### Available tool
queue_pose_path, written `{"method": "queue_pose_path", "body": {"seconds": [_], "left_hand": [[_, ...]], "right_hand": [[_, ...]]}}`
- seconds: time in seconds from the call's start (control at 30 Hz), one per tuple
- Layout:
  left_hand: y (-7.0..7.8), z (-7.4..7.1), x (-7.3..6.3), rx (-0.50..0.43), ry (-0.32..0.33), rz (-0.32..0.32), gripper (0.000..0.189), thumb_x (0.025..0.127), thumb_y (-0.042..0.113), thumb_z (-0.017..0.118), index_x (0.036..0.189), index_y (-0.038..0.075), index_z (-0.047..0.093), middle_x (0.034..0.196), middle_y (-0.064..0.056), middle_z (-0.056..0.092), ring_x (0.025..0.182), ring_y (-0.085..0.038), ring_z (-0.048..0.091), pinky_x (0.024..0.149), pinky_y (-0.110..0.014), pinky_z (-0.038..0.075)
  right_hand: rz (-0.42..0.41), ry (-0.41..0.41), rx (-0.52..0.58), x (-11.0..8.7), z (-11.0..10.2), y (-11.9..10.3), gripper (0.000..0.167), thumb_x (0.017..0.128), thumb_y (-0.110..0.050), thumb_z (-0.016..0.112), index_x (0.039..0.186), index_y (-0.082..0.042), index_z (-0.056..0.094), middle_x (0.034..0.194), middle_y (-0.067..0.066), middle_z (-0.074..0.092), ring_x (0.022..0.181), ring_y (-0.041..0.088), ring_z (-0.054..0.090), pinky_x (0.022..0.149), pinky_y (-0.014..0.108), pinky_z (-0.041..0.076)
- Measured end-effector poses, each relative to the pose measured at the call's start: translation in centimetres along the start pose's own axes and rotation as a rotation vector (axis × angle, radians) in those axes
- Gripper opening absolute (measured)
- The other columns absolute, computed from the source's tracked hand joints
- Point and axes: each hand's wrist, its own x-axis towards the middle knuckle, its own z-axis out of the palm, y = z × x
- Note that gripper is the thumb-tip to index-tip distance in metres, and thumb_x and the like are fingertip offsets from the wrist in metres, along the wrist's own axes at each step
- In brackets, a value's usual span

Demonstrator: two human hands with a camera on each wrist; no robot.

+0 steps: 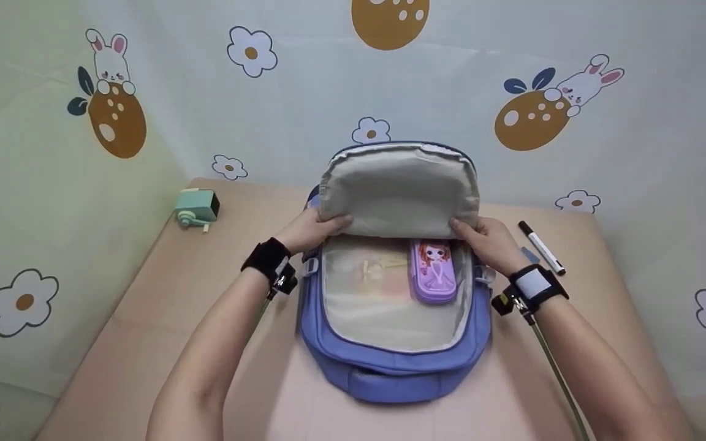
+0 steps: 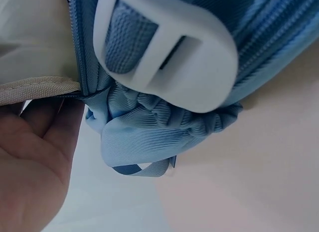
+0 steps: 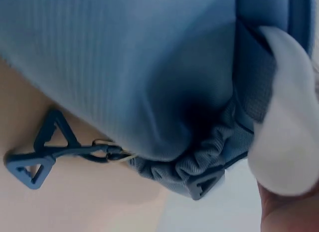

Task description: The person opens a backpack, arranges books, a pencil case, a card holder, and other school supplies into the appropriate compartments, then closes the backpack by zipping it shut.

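At the left, a green box with crank [image 1: 198, 205] stands on the bench [image 1: 144, 318]. The left hand [image 1: 311, 234] pinches with its fingers the raised flap [image 1: 399, 190] of the blue backpack [image 1: 390, 365], which lies open. Inside, at right, is a purple case [image 1: 436, 275]. The right hand [image 1: 493, 240] pinches the flap's other edge; farther right lies a marker [image 1: 542, 248].

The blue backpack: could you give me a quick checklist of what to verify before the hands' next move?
1. Flap held on both sides: ok; left hand and right hand each grip an edge.
2. Purple case inside the backpack: ok.
3. Purple case's upper end clear of the flap: cannot tell; hidden.
4. One hand free: not ok; both hold the flap.
5. Marker and green crank box apart from the backpack: ok; both lie on the table.
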Motion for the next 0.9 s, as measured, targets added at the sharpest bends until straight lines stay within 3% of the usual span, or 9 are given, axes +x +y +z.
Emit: {"method": "queue_pose_path", "body": {"seconds": [0.17, 0.27, 0.4, 0.5, 0.63, 0.73, 0.9], "left_hand": [[0.0, -0.3, -0.2, -0.014, -0.012, -0.016, 0.042, 0.098, 0.044, 0.067, 0.112, 0.004, 0.070, 0.086, -0.006, 0.062, 0.080, -0.025, 0.057, 0.070, -0.029, 0.046], [0.1, -0.6, -0.4, -0.008, -0.017, -0.022, 0.048, 0.096, 0.047, 0.070, 0.118, 0.005, 0.066, 0.085, -0.003, 0.059, 0.076, -0.022, 0.054, 0.068, -0.029, 0.044], [-0.2, -1.0, -0.6, -0.011, -0.017, -0.017, 0.066, 0.091, 0.049, 0.075, 0.138, 0.006, 0.056, 0.113, -0.006, 0.066, 0.099, -0.020, 0.062, 0.086, -0.031, 0.049], [-0.7, -1.6, -0.9, -0.030, -0.019, -0.003, 0.077, 0.088, 0.048, 0.078, 0.147, 0.008, 0.048, 0.133, -0.009, 0.064, 0.119, -0.021, 0.061, 0.102, -0.035, 0.047], [-1.6, -3.0, -1.6, -0.055, -0.024, 0.034, 0.075, 0.092, 0.044, 0.076, 0.152, 0.010, 0.046, 0.146, -0.010, 0.056, 0.135, -0.024, 0.052, 0.112, -0.039, 0.040], [-2.5, -4.3, -2.4, -0.050, 0.008, 0.038, 0.070, 0.095, 0.041, 0.072, 0.152, 0.010, 0.047, 0.152, -0.009, 0.050, 0.142, -0.026, 0.044, 0.115, -0.040, 0.035], [-3.9, -6.7, -3.4, 0.071, 0.102, 0.023, 0.060, 0.103, 0.033, 0.061, 0.152, 0.002, 0.044, 0.154, -0.017, 0.046, 0.144, -0.035, 0.039, 0.117, -0.048, 0.032]], "right_hand": [[0.024, 0.032, 0.009, 0.2, 0.1, -0.1, 0.068, 0.096, -0.065, 0.057, 0.085, 0.001, 0.068, 0.065, 0.001, 0.057, 0.054, 0.013, 0.053, 0.050, 0.027, 0.044], [0.030, 0.042, 0.011, 0.3, 0.2, -0.1, 0.066, 0.095, -0.066, 0.058, 0.073, -0.004, 0.059, 0.058, -0.006, 0.043, 0.050, 0.011, 0.045, 0.047, 0.027, 0.038], [0.032, 0.052, 0.008, 0.3, 0.2, -0.2, 0.060, 0.095, -0.066, 0.058, 0.066, -0.014, 0.048, 0.056, -0.009, 0.037, 0.048, 0.010, 0.039, 0.046, 0.027, 0.034], [0.038, 0.056, 0.010, 0.3, 0.3, -0.3, 0.059, 0.095, -0.066, 0.058, 0.065, -0.016, 0.046, 0.056, -0.010, 0.035, 0.048, 0.010, 0.037, 0.045, 0.026, 0.031], [0.048, 0.051, 0.026, 0.3, 0.4, -0.4, 0.059, 0.095, -0.065, 0.058, 0.066, -0.016, 0.045, 0.056, -0.010, 0.035, 0.048, 0.009, 0.039, 0.045, 0.025, 0.032], [0.051, 0.046, 0.039, 0.4, 0.4, -0.4, 0.059, 0.095, -0.065, 0.059, 0.065, -0.016, 0.045, 0.056, -0.009, 0.036, 0.047, 0.009, 0.040, 0.044, 0.025, 0.033], [0.062, 0.042, 0.060, 0.4, 0.3, -0.4, 0.059, 0.095, -0.064, 0.060, 0.064, -0.016, 0.044, 0.055, -0.009, 0.036, 0.046, 0.009, 0.039, 0.043, 0.024, 0.032]]}}
